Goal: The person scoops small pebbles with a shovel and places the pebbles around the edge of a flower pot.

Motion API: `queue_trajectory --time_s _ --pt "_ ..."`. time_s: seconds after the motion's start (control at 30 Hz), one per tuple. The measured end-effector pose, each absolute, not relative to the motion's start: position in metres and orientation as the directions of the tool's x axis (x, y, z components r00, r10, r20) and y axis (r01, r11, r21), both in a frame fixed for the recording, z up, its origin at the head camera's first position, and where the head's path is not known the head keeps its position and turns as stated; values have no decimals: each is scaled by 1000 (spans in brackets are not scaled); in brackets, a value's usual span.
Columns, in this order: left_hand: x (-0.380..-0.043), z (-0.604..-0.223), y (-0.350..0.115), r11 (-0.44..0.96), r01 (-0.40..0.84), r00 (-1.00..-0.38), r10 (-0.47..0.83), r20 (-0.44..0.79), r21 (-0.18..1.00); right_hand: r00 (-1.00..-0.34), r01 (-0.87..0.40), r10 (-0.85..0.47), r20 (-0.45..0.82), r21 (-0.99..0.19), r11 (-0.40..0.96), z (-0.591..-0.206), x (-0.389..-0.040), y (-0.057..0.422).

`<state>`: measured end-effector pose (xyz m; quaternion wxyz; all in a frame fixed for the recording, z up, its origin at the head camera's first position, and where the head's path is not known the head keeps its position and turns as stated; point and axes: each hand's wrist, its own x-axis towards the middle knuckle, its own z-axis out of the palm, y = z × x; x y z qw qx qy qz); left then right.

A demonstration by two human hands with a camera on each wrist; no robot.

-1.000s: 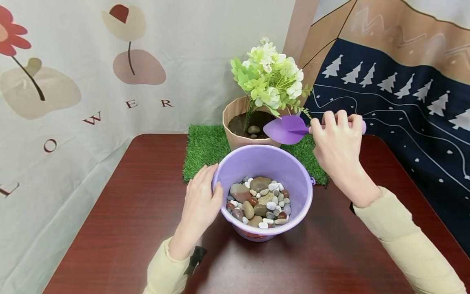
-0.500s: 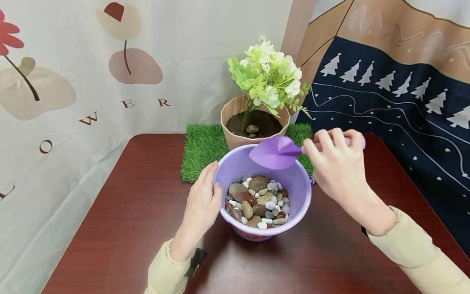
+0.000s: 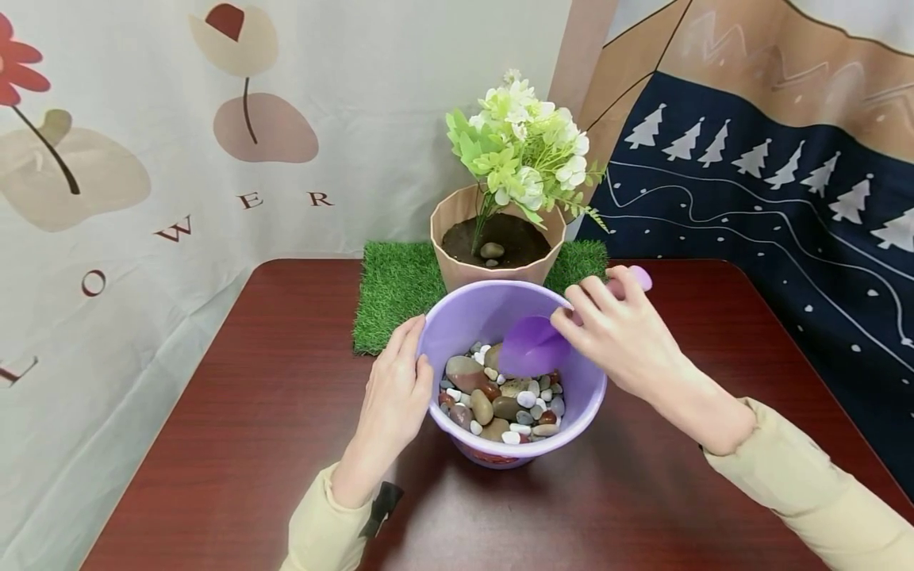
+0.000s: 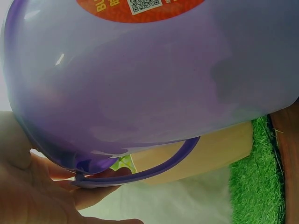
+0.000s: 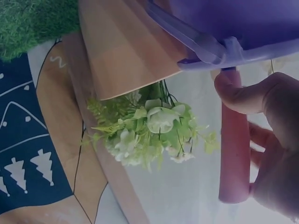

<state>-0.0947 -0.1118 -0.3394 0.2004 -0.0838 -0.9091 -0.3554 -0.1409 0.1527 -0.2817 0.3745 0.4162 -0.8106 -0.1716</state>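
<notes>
The purple plastic bucket [image 3: 584,400] stands upright on the table, with assorted pebbles [image 3: 507,408] covering its bottom. At its left rim my left hand [image 3: 393,385] holds on, thumb over the edge and fingers along the outer side. The left wrist view shows those fingers by the bucket's handle [image 4: 159,170]. My right hand [image 3: 621,337] grips the pink-purple handle of a garden trowel [image 3: 528,347]. Its purple blade points down inside the bucket, close over the pebbles and overlapping some of them. In the right wrist view the trowel handle [image 5: 235,144] lies between thumb and fingers.
Behind the bucket, a beige faceted flowerpot [image 3: 457,274] holds dark soil, a few stones and a white-flowered plant [image 3: 524,151]. It stands on a green turf mat [image 3: 396,297]. A printed cloth [image 3: 357,119] hangs behind the dark red wooden table [image 3: 286,412].
My right hand has brought the trowel from beside the flowerpot down and left, over the bucket's rim and into it. My left hand has stayed at the rim.
</notes>
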Motion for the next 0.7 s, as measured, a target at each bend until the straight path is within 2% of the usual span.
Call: queue_trajectory --time_s 0.17,0.37,0.7 --pt "-94 -339 -112 735 297 -903 10 429 610 -307 -569 -853 422 637 520 -285 -145 150" --pt "-94 -338 -112 740 290 -906 9 422 606 -266 -578 -905 333 696 426 -284 -150 145" --pt "-93 -337 -112 749 268 -919 8 395 607 -221 -675 -940 259 655 339 -284 -160 140"
